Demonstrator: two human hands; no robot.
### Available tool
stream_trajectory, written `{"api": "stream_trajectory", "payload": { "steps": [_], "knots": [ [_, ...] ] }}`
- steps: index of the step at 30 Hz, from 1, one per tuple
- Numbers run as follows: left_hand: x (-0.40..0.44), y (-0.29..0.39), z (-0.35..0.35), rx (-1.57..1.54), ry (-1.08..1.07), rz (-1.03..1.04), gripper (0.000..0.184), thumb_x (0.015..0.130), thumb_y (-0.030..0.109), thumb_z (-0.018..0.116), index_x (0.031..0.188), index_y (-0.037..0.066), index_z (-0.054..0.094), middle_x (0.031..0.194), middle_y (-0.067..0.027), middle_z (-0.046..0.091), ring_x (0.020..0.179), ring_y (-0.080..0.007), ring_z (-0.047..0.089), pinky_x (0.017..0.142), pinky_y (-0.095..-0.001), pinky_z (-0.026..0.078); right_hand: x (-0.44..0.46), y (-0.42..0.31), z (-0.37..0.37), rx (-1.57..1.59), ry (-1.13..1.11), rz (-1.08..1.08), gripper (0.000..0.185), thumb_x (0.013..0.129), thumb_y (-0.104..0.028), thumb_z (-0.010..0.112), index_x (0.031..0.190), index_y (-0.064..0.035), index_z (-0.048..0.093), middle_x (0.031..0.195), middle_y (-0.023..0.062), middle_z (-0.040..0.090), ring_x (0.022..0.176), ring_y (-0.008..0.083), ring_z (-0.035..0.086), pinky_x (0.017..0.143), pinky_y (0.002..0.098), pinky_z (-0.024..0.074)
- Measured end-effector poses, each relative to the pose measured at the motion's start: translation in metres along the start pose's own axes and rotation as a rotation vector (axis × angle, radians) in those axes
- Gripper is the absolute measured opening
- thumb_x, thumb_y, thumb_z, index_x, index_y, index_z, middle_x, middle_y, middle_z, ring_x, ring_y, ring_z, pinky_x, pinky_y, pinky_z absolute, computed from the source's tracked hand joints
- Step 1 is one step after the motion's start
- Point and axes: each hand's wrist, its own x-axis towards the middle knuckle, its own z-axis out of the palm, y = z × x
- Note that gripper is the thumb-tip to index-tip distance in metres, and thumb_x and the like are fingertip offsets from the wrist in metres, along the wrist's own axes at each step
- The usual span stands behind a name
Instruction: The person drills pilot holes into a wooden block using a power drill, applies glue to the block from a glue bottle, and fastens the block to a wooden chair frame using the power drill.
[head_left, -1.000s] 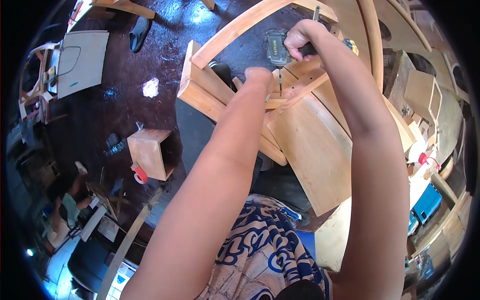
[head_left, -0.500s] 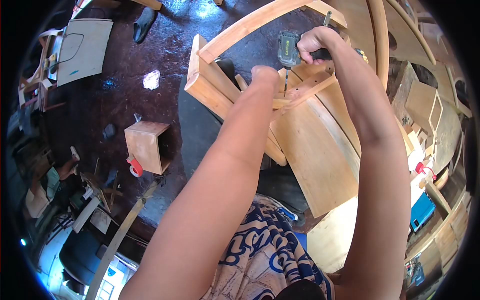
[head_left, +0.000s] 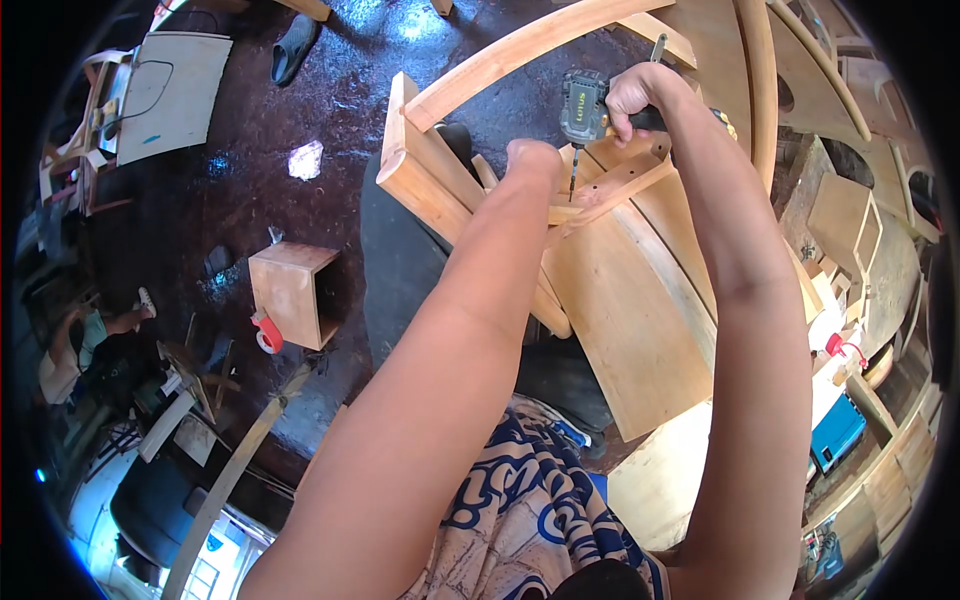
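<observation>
My right hand [head_left: 637, 98] is wrapped round the black handle of a cordless drill [head_left: 583, 108] marked LOTUS. Its long bit [head_left: 573, 178] points down, with the tip at a narrow wooden rail [head_left: 610, 196] that has several dark holes. My left hand [head_left: 535, 160] is closed on the wooden chair frame [head_left: 440, 185], just left of the bit; its fingertips are hidden. Below the rail lies a broad wooden panel [head_left: 635, 320], part of the same piece. A curved wooden arm [head_left: 530, 55] arches beyond both hands.
On the dark floor stand an open wooden box [head_left: 290, 285] with a red tape roll [head_left: 267, 335] against it, and a dark clog [head_left: 294, 50]. A blue case [head_left: 838, 432] and wood offcuts sit at the right. A person [head_left: 75, 345] is at the far left.
The view has shifted slightly, so the frame and both hands appear a little lower. The drill stays in my right hand with its bit at the rail. My left hand keeps its place on the frame.
</observation>
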Motion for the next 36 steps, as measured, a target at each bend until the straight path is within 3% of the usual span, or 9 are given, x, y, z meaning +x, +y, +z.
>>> {"api": "stream_trajectory", "payload": {
  "steps": [12,16,18,20,22,25,28,33,36],
  "knots": [
    [-0.006,0.002,-0.004,-0.013,-0.004,-0.007,0.047,0.065,0.02,0.092,0.109,0.01,0.078,0.111,-0.0087,0.075,0.106,-0.0253,0.072,0.087,-0.0383,0.056,0.007,-0.004,-0.002,-0.004,0.053,0.079,0.019,0.071,-0.008,0.078,0.09,-0.0084,0.076,0.077,0.0122,0.066,0.067,0.0262,0.062,0.064,0.0429,0.0507],
    [-0.006,-0.001,-0.004,0.012,0.065,-0.004,0.047,0.067,0.02,0.091,0.11,0.009,0.077,0.112,-0.0092,0.075,0.107,-0.0254,0.071,0.088,-0.0392,0.056,0.011,-0.014,0.003,-0.102,0.014,0.034,0.017,0.069,-0.008,0.079,0.086,-0.0068,0.075,0.078,0.0141,0.066,0.067,0.0276,0.063,0.067,0.044,0.052],
    [0.005,-0.003,-0.002,-0.014,0.013,-0.016,0.046,0.067,0.02,0.091,0.11,0.009,0.077,0.112,-0.0092,0.075,0.107,-0.0255,0.071,0.088,-0.0397,0.056,0.021,-0.02,0.011,-0.334,0.034,0.066,0.021,0.067,-0.011,0.084,0.085,-0.0026,0.077,0.074,0.0138,0.069,0.065,0.0281,0.065,0.059,0.0433,0.0512],
    [0.005,-0.004,-0.005,-0.049,-0.033,-0.027,0.046,0.068,0.02,0.091,0.111,0.009,0.077,0.112,-0.0093,0.075,0.107,-0.0255,0.071,0.089,-0.0402,0.055,0.013,-0.019,0.01,-0.232,0.027,0.082,0.02,0.069,-0.011,0.083,0.086,-0.0015,0.077,0.076,0.0135,0.07,0.064,0.0296,0.064,0.059,0.0439,0.0516],
    [-0.005,-0.003,-0.016,-0.019,0.011,-0.016,0.045,0.068,0.018,0.09,0.11,0.009,0.077,0.113,-0.0104,0.075,0.108,-0.0263,0.071,0.089,-0.0405,0.055,0.0,-0.009,0.006,-0.075,0.016,0.023,0.015,0.071,-0.012,0.078,0.084,-0.0068,0.075,0.075,0.0107,0.066,0.064,0.0236,0.063,0.063,0.0402,0.0511],
    [-0.021,-0.002,-0.011,0.008,0.044,0.004,0.043,0.069,0.016,0.088,0.11,0.009,0.077,0.114,-0.0121,0.074,0.108,-0.0274,0.071,0.089,-0.0411,0.055,-0.005,0.033,0.002,0.154,0.129,-0.156,0.023,0.064,-0.008,0.074,0.086,-0.0092,0.079,0.071,0.008,0.067,0.059,0.0193,0.061,0.055,0.0381,0.0487],
    [-0.023,0.0,-0.012,-0.019,0.037,-0.025,0.042,0.07,0.013,0.087,0.111,0.008,0.077,0.118,-0.0139,0.073,0.11,-0.0292,0.07,0.089,-0.0424,0.055,-0.028,0.069,0.018,0.403,0.213,-0.314,0.027,0.06,-0.007,0.074,0.087,-0.0046,0.079,0.072,0.0075,0.069,0.056,0.0153,0.06,0.05,0.0316,0.0462],
    [-0.017,0.002,-0.009,0.026,0.001,-0.014,0.047,0.069,0.011,0.086,0.115,0.008,0.075,0.122,-0.0163,0.071,0.109,-0.0317,0.069,0.088,-0.0438,0.055,-0.076,0.104,0.058,0.422,0.378,-0.469,0.02,0.059,0.001,0.068,0.078,0.0028,0.067,0.075,0.0091,0.069,0.056,0.0148,0.059,0.049,0.0316,0.0448],
    [-0.006,-0.001,-0.007,0.059,-0.066,-0.03,0.049,0.069,0.012,0.087,0.116,0.009,0.075,0.121,-0.0164,0.07,0.107,-0.0322,0.069,0.088,-0.0446,0.055,-0.068,0.116,0.074,0.528,0.412,-0.512,0.02,0.059,0.0,0.069,0.078,0.0029,0.067,0.074,0.0088,0.069,0.054,0.0159,0.058,0.048,0.0318,0.0441]
  ]
}}
